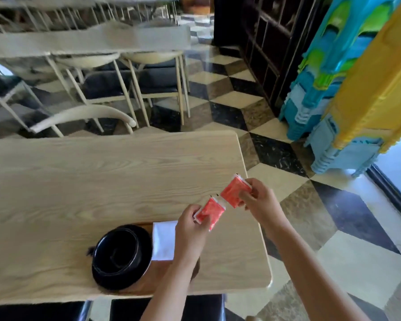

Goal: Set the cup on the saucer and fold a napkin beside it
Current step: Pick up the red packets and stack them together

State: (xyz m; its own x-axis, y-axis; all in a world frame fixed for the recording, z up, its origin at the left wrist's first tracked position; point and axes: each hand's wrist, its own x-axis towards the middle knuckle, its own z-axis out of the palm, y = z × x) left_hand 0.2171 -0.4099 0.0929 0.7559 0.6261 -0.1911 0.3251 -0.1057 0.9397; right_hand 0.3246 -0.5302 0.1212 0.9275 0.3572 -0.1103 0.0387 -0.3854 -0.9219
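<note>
I see a black cup (118, 251) sitting on a black saucer (116, 278) near the table's (79, 181) near edge, on a brown tray (158, 281). A white folded napkin (163, 242) lies just beside the cup on its right, partly under my left hand (191, 225). That hand pinches a red sachet (210, 213); my right hand (261, 202) pinches a second red sachet (234, 191) above the table's right edge. The two sachets meet at one corner.
</note>
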